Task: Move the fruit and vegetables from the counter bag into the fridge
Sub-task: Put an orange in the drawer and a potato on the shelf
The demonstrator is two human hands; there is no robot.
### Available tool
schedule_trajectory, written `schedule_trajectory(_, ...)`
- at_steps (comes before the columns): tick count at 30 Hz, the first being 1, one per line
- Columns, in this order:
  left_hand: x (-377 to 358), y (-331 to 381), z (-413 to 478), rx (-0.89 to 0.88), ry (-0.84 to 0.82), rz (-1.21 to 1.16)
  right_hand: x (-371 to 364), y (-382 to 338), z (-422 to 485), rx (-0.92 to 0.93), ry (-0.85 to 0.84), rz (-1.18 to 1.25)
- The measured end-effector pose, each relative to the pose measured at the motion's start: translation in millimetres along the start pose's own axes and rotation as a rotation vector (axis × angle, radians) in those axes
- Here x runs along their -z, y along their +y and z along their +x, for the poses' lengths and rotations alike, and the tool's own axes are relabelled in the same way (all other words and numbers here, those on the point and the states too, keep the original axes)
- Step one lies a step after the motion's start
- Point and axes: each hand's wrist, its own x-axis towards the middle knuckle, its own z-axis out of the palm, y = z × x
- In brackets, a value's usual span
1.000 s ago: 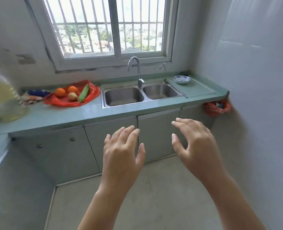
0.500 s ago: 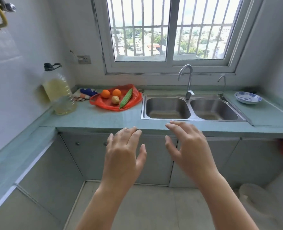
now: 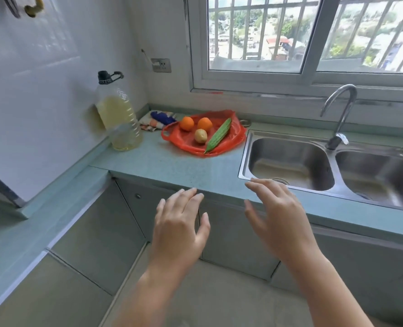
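Pale green counter (image 3: 172,166) runs under a barred window, with a steel double sink (image 3: 290,159) and its curved tap (image 3: 339,109) to my right. A big bottle of yellowish oil (image 3: 118,119) stands by the wall at the left. Between bottle and sink lies the red plastic bag (image 3: 233,138), spread open on the counter. On it sit the left orange (image 3: 186,123) and the right orange (image 3: 204,124) just beside each other, a small pale potato (image 3: 200,135) in front of them, and a long ridged green gourd (image 3: 219,135) lying slantwise along the bag's right side. My left hand (image 3: 179,232) and right hand (image 3: 278,218) hover apart from each other at the counter's front edge, fingers loosely spread and holding nothing; the bag is well beyond both. I judge this to be the very start, the reach for the first piece, with all the produce on the bag. The next move calls for stretching forward and a little left over the counter. The round pieces could roll, so each wants a full wrap of the fingers; the gourd wants a grip near its middle. I cannot see the fridge, so I would have to turn to find it.
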Motion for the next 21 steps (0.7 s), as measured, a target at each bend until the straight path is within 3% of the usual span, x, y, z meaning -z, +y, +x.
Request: schedule_trajectory(21,-131.8,-202.7,195.0,0.135,-0.118,-0.085,-224.6,17.2,207.5,-0.001,-0.222,-0.012)
